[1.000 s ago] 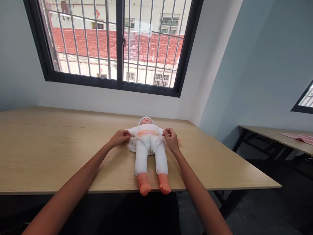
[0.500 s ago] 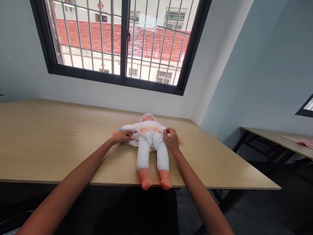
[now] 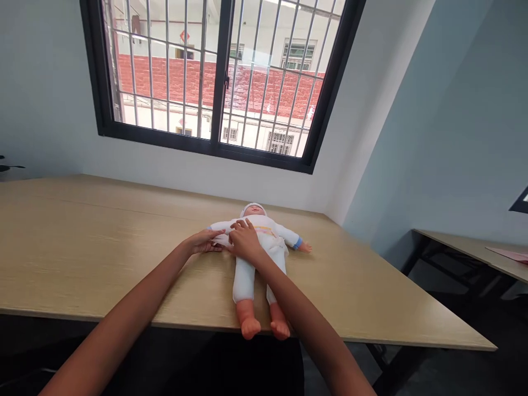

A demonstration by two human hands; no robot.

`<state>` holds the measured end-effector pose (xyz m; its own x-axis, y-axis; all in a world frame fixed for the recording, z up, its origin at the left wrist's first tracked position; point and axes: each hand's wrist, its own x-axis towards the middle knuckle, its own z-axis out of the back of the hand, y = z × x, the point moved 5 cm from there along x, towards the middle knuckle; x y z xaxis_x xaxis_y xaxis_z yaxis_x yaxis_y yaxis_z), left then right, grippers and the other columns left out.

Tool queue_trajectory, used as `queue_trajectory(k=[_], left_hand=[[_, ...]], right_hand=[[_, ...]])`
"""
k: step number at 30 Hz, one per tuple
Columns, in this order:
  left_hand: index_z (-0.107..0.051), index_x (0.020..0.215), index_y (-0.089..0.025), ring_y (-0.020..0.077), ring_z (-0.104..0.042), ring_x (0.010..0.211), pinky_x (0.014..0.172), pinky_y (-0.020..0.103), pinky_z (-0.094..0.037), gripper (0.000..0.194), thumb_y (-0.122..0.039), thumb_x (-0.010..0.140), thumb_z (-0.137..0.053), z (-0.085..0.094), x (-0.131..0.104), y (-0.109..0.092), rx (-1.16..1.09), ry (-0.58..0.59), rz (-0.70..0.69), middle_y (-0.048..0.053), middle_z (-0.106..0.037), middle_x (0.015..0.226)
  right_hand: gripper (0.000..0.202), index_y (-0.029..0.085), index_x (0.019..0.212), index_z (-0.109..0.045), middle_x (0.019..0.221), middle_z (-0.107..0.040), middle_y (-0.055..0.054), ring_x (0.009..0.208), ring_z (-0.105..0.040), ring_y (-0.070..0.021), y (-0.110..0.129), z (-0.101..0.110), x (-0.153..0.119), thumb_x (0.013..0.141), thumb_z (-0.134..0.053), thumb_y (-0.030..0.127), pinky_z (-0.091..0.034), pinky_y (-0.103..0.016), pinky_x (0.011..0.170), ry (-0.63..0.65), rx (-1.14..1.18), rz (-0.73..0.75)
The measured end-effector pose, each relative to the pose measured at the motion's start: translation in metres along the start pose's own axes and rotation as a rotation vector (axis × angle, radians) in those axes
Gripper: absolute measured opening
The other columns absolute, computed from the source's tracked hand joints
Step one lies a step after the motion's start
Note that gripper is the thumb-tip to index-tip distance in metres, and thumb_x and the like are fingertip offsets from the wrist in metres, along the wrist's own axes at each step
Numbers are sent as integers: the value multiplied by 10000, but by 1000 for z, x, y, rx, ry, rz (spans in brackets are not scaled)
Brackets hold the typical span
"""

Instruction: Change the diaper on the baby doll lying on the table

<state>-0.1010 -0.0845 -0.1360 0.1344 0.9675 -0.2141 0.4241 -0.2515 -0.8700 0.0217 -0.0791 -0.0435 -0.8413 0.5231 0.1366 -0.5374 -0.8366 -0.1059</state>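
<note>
A baby doll [image 3: 244,280] in white clothes and a white cap lies on its back, its feet at the table's front edge. Around its hips is a white diaper [image 3: 277,243] with an orange-yellow band at the waist. My left hand [image 3: 205,241] is at the doll's hip on the left, its fingers closed on the diaper's side flap. Across the doll's waist, my right hand [image 3: 244,240] reaches to that same side, its fingertips near the flap; what they touch is hidden beneath the hand.
The wooden table [image 3: 103,247] runs along the wall under a barred window [image 3: 214,148]. A second table [image 3: 466,242] with a pink cloth [image 3: 509,254] stands at the right. Dark leaves [image 3: 6,167] show at the far left.
My right hand has moved left from the doll's right-side hip across its waist towards my left hand. The view has shifted slightly, so the doll appears lower.
</note>
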Motion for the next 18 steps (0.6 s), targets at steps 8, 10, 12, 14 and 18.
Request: queue_trajectory(k=[8, 10, 12, 14, 18], left_hand=[[-679, 877, -130, 152, -693, 756, 808, 324, -596, 341, -95, 594, -866, 11, 2, 4, -80, 55, 20, 56, -720, 831], [-685, 878, -130, 157, -696, 765, 792, 315, -597, 336, -110, 598, -869, 11, 3, 3, -54, 52, 12, 58, -720, 824], [-683, 904, -135, 164, -704, 781, 804, 316, -597, 357, -126, 602, -873, 9, 2, 1, -37, 74, -1, 50, -717, 812], [-673, 926, -141, 165, -709, 773, 809, 319, -598, 382, -131, 603, -876, 7, 1, -1, -24, 97, -23, 38, -715, 797], [-657, 900, -147, 159, -708, 743, 785, 312, -598, 347, -138, 623, -866, 1, 0, -7, 2, 129, -88, 34, -717, 787]], right_hand=[[219, 165, 830, -722, 996, -708, -105, 1026, -565, -257, -44, 0, -8, 863, -528, 260, -396, -369, 911, -131, 155, -335], [202, 174, 812, -705, 970, -706, -94, 998, -568, -252, -48, -1, -10, 855, -531, 265, -394, -367, 904, -151, 188, -378], [163, 177, 869, -696, 990, -698, -91, 992, -566, -248, -49, -1, -11, 827, -560, 255, -397, -363, 897, -175, 203, -411], [210, 182, 973, -688, 1057, -684, -88, 1007, -563, -242, -47, -1, -10, 792, -586, 212, -396, -362, 897, -187, 200, -416], [268, 260, 921, -734, 1134, -675, -36, 1096, -544, -226, -35, -7, -5, 802, -537, 122, -352, -395, 974, -88, 199, -274]])
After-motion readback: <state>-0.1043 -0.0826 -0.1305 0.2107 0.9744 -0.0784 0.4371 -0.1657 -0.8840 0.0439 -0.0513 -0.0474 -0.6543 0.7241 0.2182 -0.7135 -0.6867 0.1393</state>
